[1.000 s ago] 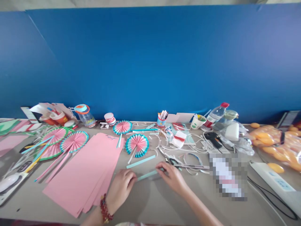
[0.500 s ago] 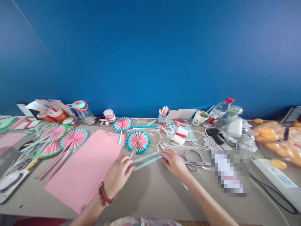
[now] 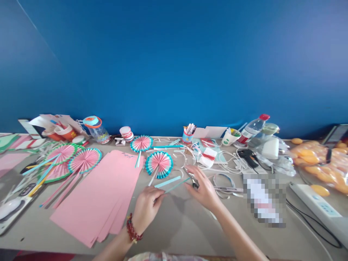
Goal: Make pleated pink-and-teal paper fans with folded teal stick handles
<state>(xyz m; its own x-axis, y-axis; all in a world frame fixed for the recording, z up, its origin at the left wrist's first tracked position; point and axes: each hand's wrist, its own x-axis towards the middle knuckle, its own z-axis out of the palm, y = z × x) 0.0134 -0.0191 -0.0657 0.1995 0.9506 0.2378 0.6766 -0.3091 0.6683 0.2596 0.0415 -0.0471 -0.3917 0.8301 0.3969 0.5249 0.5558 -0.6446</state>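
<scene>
My left hand (image 3: 148,203), with a dark red bead bracelet at the wrist, pinches one end of a thin light-teal paper strip (image 3: 177,185). The strip slants up to the right, seen nearly edge-on. A second light-teal strip (image 3: 168,181) lies flat just behind it. My right hand (image 3: 202,188) is near the strip's far end, thumb and forefinger apart. Between them sit small scissors (image 3: 194,180) with dark handles, partly hidden by the hand. Just beyond my left hand lies a pink pleated paper fan (image 3: 159,165) with a teal edge; another fan (image 3: 141,143) lies behind it.
Pink paper sheets (image 3: 100,195) lie fanned out at left, beside more pleated fans (image 3: 85,160). Behind stand a pen holder (image 3: 187,136), a paper cup (image 3: 231,136) and a bottle (image 3: 252,128). White cables (image 3: 231,161), a glue gun (image 3: 248,158) and a power strip (image 3: 318,203) are at right.
My left hand has moved slightly right and down and closed on the nearer strip, which has turned on edge. My right hand has opened around the scissors. The pink sheets have spread.
</scene>
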